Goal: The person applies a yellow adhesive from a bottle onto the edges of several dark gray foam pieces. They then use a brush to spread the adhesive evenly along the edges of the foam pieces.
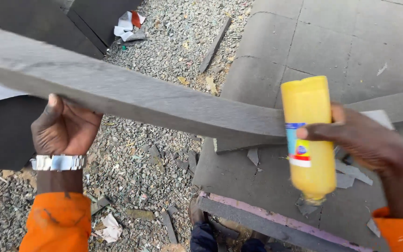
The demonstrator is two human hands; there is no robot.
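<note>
Head view shows the left hand [64, 128] gripping the long grey foam strip [131, 95] at nine o'clock, the right hand [357, 137] squeezing the upside-down yellow bottle [309, 140] at three o'clock, so keep the strip steady.

Dull charcoal grey on the long foam strip [131, 95], faintly streaked along its length. Bright yellow on the plastic bottle [308, 140], with a label in pale blue, red and white. Vivid orange on both sleeves [58, 223], smudged dark in places. Silver on the wristwatch [58, 162]. Mid grey on the foam sheets [323, 51], scored into a brick-like pattern. Pale pink along the edge of the board [276, 219]. Speckled grey gravel [141, 154], flecked with tan leaves and white paper scraps.
</note>
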